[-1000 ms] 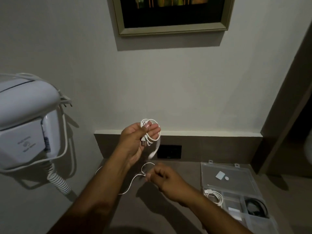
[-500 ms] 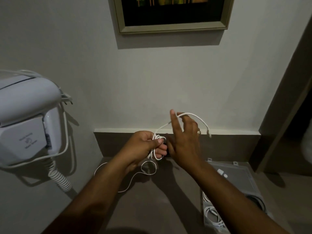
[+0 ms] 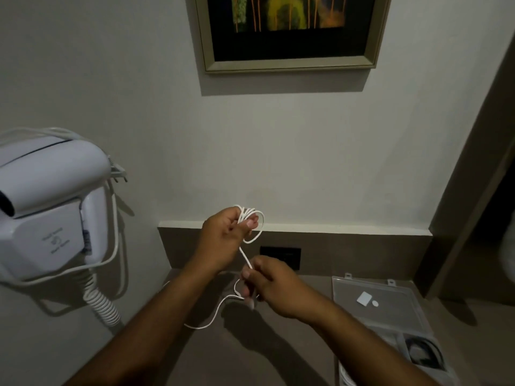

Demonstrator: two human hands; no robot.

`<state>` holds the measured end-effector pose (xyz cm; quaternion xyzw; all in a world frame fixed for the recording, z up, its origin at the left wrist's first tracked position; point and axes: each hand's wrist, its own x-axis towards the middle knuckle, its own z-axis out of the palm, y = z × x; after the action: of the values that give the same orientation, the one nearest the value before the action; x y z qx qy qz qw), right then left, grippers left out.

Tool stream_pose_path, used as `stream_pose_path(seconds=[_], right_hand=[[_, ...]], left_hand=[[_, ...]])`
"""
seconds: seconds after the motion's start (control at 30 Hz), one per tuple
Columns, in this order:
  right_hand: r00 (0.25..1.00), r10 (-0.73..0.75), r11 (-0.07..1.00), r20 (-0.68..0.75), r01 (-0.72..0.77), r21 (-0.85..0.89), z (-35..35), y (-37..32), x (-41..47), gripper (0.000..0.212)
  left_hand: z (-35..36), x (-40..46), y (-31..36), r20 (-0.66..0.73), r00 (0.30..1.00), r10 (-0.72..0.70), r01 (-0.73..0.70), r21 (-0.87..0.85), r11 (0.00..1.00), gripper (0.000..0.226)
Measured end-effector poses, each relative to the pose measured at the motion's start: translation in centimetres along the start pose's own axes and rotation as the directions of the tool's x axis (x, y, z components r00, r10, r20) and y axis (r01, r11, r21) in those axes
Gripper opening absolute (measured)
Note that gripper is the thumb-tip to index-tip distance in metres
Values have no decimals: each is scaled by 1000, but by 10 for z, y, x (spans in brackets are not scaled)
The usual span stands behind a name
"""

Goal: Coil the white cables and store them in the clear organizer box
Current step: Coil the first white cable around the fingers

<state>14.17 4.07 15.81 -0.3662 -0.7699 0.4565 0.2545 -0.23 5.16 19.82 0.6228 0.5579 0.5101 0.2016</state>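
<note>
While left hand (image 3: 223, 240) grips coil (image 3: 252, 224), right hand (image 3: 276, 288) pinches tail.

White cable (image 3: 252, 227): several loops coiled, raised above counter, tail trailing down. Clear organizer box (image 3: 390, 310): open, right, lid back.

Brown countertop (image 3: 250, 358), open clear organizer box (image 3: 390, 310) at right, loose white cable (image 3: 211, 319) trailing onto it

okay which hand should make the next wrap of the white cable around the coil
Right. The right hand already pinches the loose white cable just below the coil, while the left hand grips the loops and serves as the anchor.
</note>
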Motion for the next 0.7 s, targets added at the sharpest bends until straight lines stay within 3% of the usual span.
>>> stream_pose_path(seconds=[0.03,0.1,0.17,0.2,0.27,0.33,0.4,0.53,0.63,0.7], right_hand=[[1000,-18,998,9,19,-61,-8,-6,-5,23],[991,-127,918,-29,107,-382,-29,-16,-10,18],[956,-289,637,-45,157,-755,-52,-21,-11,12],[933,-353,494,-70,122,-861,-65,-24,-11,11],[890,-448,380,-83,106,-919,-78,-30,-10,7],[875,-484,364,-22,178,-914,-80,-29,-8,8],[870,-491,360,33,238,-902,-79,-23,-6,9],[891,-445,614,-88,232,-754,-72,-6,-5,13],[855,-511,594,-88,277,-755,-68,0,0,22],[837,-516,713,-183,302,-633,-59,4,1,24]], left_hand=[[-1,-1,-2,22,998,67,-69,129,989,17],[0,-6,-5,146,983,113,-150,275,950,22],[3,-12,-3,302,952,56,-157,323,933,25],[6,-14,-1,374,927,12,-129,290,948,24],[6,-16,6,463,881,-99,69,83,994,21],[1,-15,11,502,850,-163,201,-21,979,20],[-3,-12,9,526,837,-153,144,58,988,14],[-1,-9,8,537,831,-146,70,159,985,8],[1,-7,10,533,832,-153,106,119,987,10],[1,-5,12,524,837,-156,153,48,987,11]])
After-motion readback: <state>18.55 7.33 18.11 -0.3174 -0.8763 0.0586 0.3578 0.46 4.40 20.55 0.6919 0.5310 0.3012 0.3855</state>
